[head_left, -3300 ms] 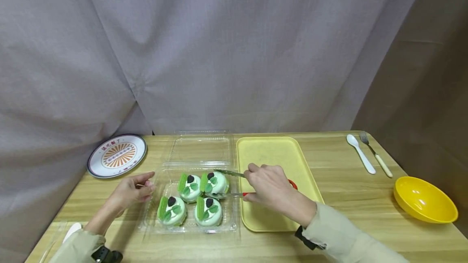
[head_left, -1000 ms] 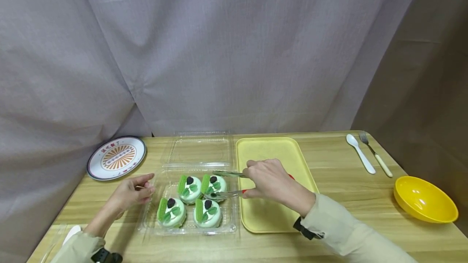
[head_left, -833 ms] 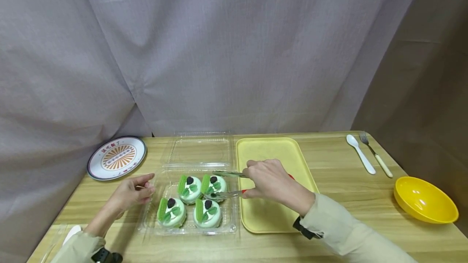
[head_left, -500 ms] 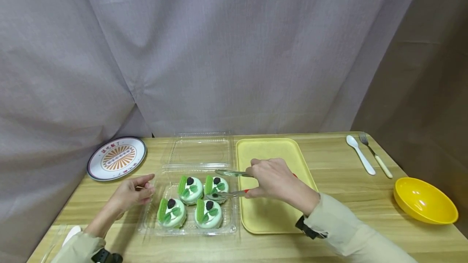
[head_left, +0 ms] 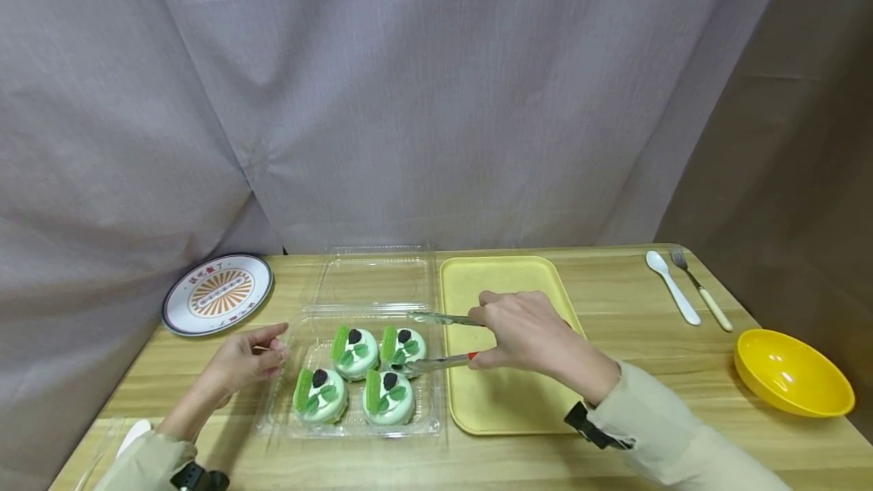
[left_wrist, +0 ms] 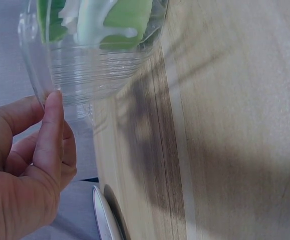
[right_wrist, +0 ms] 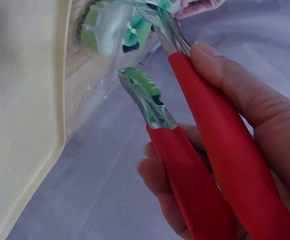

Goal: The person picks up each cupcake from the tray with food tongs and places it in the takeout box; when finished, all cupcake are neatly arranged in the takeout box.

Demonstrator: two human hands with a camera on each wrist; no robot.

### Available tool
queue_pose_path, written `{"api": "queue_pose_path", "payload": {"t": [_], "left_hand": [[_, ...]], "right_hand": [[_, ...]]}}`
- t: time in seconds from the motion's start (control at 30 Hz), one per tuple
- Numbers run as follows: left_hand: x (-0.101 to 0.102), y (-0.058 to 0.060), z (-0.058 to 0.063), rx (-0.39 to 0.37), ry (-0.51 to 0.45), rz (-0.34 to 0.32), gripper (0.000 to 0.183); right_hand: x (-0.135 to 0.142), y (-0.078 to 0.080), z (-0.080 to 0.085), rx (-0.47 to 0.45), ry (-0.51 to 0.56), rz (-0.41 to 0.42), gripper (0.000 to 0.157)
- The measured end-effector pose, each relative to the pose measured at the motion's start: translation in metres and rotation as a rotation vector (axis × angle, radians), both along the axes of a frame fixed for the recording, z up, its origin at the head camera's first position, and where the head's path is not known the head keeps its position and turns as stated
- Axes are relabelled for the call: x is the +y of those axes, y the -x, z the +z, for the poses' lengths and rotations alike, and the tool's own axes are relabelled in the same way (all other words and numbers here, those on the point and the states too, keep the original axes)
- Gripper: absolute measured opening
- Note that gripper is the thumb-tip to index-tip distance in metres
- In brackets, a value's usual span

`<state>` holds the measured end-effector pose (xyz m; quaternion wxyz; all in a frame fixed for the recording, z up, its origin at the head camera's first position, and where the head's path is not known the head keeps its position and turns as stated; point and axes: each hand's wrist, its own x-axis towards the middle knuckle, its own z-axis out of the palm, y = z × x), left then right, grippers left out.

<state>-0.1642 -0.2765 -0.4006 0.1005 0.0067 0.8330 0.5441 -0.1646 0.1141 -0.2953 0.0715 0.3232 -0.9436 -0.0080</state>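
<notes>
My left hand pinches the left rim of an open clear plastic box; thumb and finger meet on that edge in the left wrist view. Inside stand several round pale green cakes, each topped with a dark berry and green leaves. My right hand holds metal tongs with red handles, thumb on one handle and fingers under the other. The tongs' arms are spread apart. Their tips reach over the back right cake, one behind it and one across its front; whether they touch it I cannot tell.
A yellow tray lies under my right hand, beside the box. A patterned plate is at back left, a white spoon and a fork at back right. A yellow bowl stands far right. White cutlery lies by my left sleeve.
My right hand has shifted right with the tongs, whose arms now stand wider apart around the back right cake. The left hand keeps its place on the box rim.
</notes>
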Motion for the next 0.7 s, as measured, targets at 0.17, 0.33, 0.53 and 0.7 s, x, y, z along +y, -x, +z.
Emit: {"api": "queue_pose_path", "payload": {"t": [0.17, 0.33, 0.53, 0.7], "left_hand": [[0.0, 0.0, 0.0, -0.002, 0.004, 0.001, 0.06], [0.001, -0.001, 0.001, -0.004, 0.0, -0.002, 0.06], [-0.001, -0.001, 0.001, -0.011, -0.009, -0.008, 0.06], [-0.001, 0.0, 0.001, 0.0, -0.004, -0.006, 0.059]], "right_hand": [[0.015, 0.002, 0.001, 0.019, 0.054, 0.019, 0.034], [0.039, 0.006, -0.002, -0.064, 0.156, 0.028, 0.036], [0.061, 0.008, -0.011, -0.105, 0.237, 0.001, 0.05], [0.062, 0.008, -0.014, -0.12, 0.262, 0.093, 0.049]]}}
